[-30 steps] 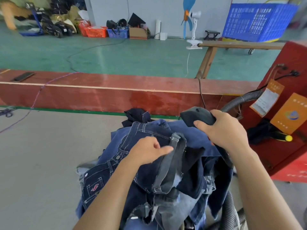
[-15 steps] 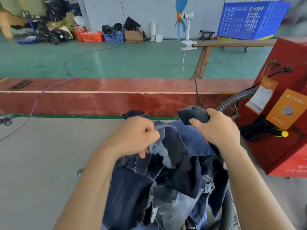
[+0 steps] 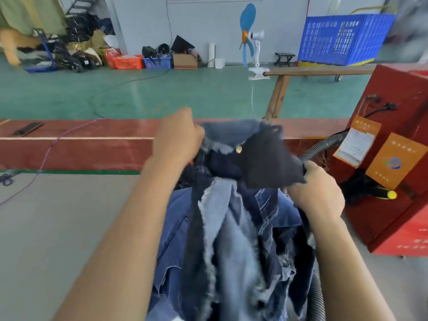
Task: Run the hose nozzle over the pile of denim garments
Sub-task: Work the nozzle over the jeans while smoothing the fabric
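Note:
A pile of dark and light blue denim garments lies on the grey table in front of me. My left hand is clenched on a dark denim garment and holds it up above the pile, with its frayed inside facing me. A dark flap of that garment covers the hose nozzle. My right hand sits just right of the flap, fingers curled around the hidden nozzle. The ribbed grey hose runs from my right hand to the red machine.
A second stretch of ribbed hose hangs at the pile's lower right. A red wooden ledge borders the grey table at the back, with a phone on it. A yellow-tipped tool sticks out of the machine.
My left hand has pulled the dark garment up and away from the pile. The cloth has swung over the nozzle, which was visible before in my right hand.

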The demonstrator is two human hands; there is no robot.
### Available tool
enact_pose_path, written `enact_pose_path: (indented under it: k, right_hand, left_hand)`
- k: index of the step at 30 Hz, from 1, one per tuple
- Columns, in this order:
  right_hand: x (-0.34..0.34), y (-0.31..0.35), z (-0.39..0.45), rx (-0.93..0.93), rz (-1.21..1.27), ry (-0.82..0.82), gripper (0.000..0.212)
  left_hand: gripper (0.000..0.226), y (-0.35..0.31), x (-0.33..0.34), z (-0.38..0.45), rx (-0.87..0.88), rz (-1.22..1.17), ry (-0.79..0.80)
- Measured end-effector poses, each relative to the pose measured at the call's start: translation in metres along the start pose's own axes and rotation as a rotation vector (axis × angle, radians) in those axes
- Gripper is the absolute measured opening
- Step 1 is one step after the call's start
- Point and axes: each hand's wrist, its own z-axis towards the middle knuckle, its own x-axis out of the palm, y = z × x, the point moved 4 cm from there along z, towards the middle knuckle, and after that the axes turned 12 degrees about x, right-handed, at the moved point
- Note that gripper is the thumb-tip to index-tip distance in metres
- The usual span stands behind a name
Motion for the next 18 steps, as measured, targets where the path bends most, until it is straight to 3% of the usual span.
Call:
enact_pose_path:
  k: [3,5,8,11,13,15,18]
  right_hand:
    - [0.003,-0.004,0.005,-0.016,-0.117,-0.004,0.031]
    - [0.005,-0.007,0.006,-0.015,-0.160,0.000,0.035]
    - [0.005,-0.009,0.010,-0.018,-0.158,-0.015,0.035]
    - [0.006,-0.006,0.008,-0.034,-0.129,-0.006,0.031]
    - [0.008,-0.004,0.006,-0.051,-0.123,0.028,0.031]
    - [0.011,-0.002,0.004,-0.053,-0.114,0.060,0.031]
    - [0.013,0.003,0.002,-0.083,-0.122,0.049,0.033]
  left_hand:
    - [0.030,0.016,0.084,-0.026,-0.209,-0.385,0.194]
    - [0.052,0.019,0.126,-0.053,-0.265,-0.508,0.355]
    - [0.062,0.030,0.139,-0.074,-0.317,-0.499,0.204]
    - [0.065,0.052,0.129,-0.084,-0.613,-0.295,0.106]
    - [0.069,0.055,0.122,-0.088,-0.725,-0.360,0.202]
    - [0.053,0.055,0.118,-0.087,-0.740,-0.393,0.325]
    - [0.061,0.059,0.122,-0.092,-0.700,-0.581,0.409]
